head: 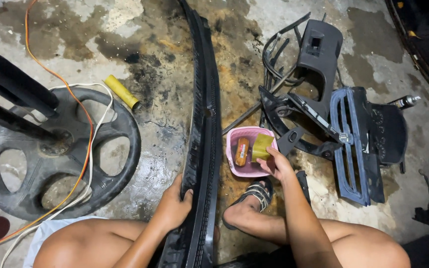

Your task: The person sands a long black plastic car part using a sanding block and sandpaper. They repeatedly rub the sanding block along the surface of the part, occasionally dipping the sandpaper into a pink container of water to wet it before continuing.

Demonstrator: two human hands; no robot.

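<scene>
Trim strip (pixel 202 124): near end ran off the bottom edge.
Left hand (pixel 175 206): fingertips hidden behind the strip.
Basket (pixel 239 171): orange item's kind too small to tell.

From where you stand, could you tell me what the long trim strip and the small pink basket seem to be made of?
Long trim strip: probably black moulded plastic, matte and dusty, with ribbed edges; left hand grips it. Pink basket: likely glossy plastic, with slotted walls.

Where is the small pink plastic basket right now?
The small pink plastic basket sits on the stained concrete floor, centre-right in the head view, just right of the long black trim strip, under the right hand.
</scene>
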